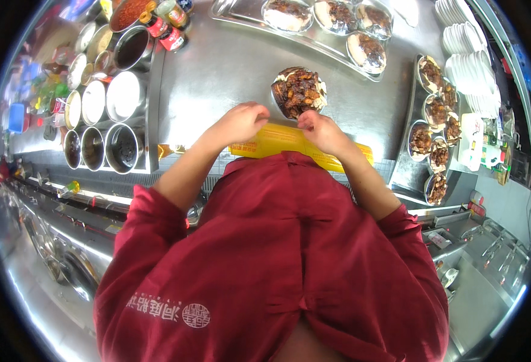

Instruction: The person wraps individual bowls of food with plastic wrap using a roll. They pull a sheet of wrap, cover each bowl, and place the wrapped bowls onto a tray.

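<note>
A bowl of browned, chopped food with pale slices (299, 92) stands on the steel counter (211, 68) in front of me. Between it and my body lies a long yellow printed box (283, 138), which looks like a cling film box. My left hand (245, 121) is over the box's left part, left of the bowl, its fingers curled. My right hand (320, 129) is over the box at the bowl's near right rim, thumb and fingers close together. Whether either hand pinches clear film cannot be made out.
Film-covered bowls (366, 52) stand on a metal tray (292, 38) at the back. More filled bowls (420, 139) sit on a tray (401, 167) at right, beside stacked white plates (469, 74). At left are steel pots (124, 147) and sauce bottles (171, 38).
</note>
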`<state>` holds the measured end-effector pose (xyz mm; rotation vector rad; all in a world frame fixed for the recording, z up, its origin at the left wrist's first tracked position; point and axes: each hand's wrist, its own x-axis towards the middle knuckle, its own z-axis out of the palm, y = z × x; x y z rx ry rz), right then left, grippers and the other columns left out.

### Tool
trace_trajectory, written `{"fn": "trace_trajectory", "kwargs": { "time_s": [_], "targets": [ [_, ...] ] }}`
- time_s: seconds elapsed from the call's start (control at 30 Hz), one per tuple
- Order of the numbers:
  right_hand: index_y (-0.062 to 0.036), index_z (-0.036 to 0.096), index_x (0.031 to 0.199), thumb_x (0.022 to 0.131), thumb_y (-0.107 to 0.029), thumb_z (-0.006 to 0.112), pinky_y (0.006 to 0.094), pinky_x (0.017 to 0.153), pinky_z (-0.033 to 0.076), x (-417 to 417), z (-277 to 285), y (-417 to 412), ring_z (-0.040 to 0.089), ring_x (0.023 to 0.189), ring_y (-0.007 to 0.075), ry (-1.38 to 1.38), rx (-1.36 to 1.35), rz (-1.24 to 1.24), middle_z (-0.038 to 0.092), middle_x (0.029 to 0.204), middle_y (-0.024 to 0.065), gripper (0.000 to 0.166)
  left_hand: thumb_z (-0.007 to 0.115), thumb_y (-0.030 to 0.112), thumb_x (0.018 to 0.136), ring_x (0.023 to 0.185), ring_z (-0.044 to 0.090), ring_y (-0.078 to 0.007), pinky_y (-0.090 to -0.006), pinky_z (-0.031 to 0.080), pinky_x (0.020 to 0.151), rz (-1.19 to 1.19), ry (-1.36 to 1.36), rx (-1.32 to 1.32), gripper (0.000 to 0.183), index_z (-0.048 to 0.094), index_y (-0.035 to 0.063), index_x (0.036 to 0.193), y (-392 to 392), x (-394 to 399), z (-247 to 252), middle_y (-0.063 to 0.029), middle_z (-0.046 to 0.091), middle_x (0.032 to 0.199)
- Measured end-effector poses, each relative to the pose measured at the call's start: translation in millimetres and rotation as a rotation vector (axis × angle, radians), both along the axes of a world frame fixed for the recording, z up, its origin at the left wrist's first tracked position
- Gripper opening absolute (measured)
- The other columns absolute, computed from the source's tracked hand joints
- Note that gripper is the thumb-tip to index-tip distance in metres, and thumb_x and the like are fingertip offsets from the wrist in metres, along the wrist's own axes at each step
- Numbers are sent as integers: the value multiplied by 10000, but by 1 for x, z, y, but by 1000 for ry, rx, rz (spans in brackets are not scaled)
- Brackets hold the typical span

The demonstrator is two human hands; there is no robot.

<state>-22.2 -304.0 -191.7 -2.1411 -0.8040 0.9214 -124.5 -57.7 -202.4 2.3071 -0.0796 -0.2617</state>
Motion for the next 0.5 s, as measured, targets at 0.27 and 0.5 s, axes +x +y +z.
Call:
{"fn": "trace_trajectory", "kwargs": {
  "time_s": [0.27,0.5],
  "targets": [
    [-62,555,1029,796,-111,667,418,803,503,-11,40,-56,626,934,327,-318,-244,-67,659,972,139,263,615,195,883,1091,587,-295,-387,465,947,-180,267,-67,264,638,68,1113,-18,27,-28,-140,637,1123],
    [-65,512,1230,789,-138,689,403,910,473,-50,43,-76,595,1044,315,-429,-216,-35,646,1038,153,481,635,211,863,1068,587,-302,-396,472,920,-303,126,64,260,639,63,1077,-40,30,2,-132,627,1086]
  ]
}}
